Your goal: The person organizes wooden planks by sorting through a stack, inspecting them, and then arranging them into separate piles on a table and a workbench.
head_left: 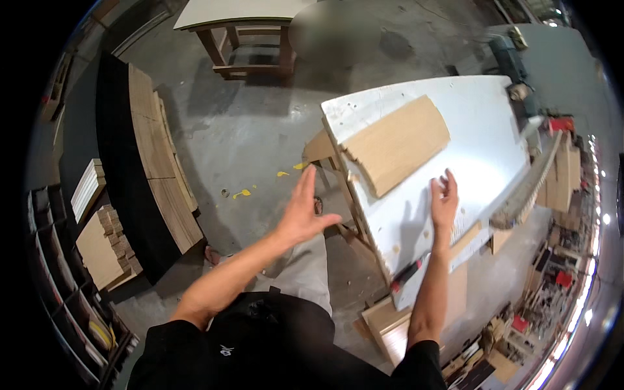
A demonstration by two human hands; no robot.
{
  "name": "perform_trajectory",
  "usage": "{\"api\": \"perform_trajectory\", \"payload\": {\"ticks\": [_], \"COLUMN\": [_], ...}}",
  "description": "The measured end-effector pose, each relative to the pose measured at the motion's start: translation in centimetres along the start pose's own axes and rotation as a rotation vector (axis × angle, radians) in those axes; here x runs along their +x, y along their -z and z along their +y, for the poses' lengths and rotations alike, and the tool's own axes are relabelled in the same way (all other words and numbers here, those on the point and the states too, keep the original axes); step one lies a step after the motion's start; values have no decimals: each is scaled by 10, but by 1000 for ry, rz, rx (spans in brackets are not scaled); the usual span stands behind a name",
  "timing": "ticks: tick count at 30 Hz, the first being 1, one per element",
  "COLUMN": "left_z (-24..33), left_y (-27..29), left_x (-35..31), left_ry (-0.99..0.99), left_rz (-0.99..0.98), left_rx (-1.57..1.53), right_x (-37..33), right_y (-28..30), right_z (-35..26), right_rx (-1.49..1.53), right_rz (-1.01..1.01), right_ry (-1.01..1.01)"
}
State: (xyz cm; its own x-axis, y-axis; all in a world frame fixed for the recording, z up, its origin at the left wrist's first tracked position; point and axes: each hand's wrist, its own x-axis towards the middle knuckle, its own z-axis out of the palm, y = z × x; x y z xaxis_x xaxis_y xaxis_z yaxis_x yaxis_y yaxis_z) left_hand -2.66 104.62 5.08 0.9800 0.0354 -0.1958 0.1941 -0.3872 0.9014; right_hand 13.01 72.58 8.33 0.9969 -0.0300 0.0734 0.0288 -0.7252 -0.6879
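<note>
My left hand [304,213] hangs in the air left of a white-topped worktable [484,130]. Its fingers are stretched out, the thumb stands apart, and it holds nothing. Over the tabletop is my right hand [444,203], empty, its fingers apart and slightly bent. Beyond both hands, a tan sheet of board or a thin stack of it [398,143] lies flat on the table, with an uneven left edge; neither hand touches it. A black and red hand tool [407,273] rests at the table's near edge, beside my right forearm; its exact kind is unclear.
A long, bristly-looking strip [525,188] lies along the table's right side. Wood panels [153,143] and stacked wood blocks [118,244] lie on a black surface at left, near divided shelving [71,292]. Another pale-topped table [237,14] stands at the back.
</note>
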Motion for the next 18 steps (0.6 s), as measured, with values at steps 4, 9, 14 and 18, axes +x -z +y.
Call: {"api": "perform_trajectory", "payload": {"ticks": [4, 9, 14, 18], "left_z": [15, 22, 25, 38], "left_y": [-71, -101, -107, -110], "left_x": [47, 64, 81, 101], "left_ry": [-12, -74, -49, -44], "left_rz": [200, 289, 375, 537], "left_rx": [-27, -113, -142, -336], "right_x": [147, 221, 251, 258], "right_y": [-1, -25, -32, -35], "right_z": [57, 49, 46, 46], "right_rx": [147, 633, 743, 840], "right_rz": [-154, -504, -899, -923], "right_ry": [28, -68, 20, -11]}}
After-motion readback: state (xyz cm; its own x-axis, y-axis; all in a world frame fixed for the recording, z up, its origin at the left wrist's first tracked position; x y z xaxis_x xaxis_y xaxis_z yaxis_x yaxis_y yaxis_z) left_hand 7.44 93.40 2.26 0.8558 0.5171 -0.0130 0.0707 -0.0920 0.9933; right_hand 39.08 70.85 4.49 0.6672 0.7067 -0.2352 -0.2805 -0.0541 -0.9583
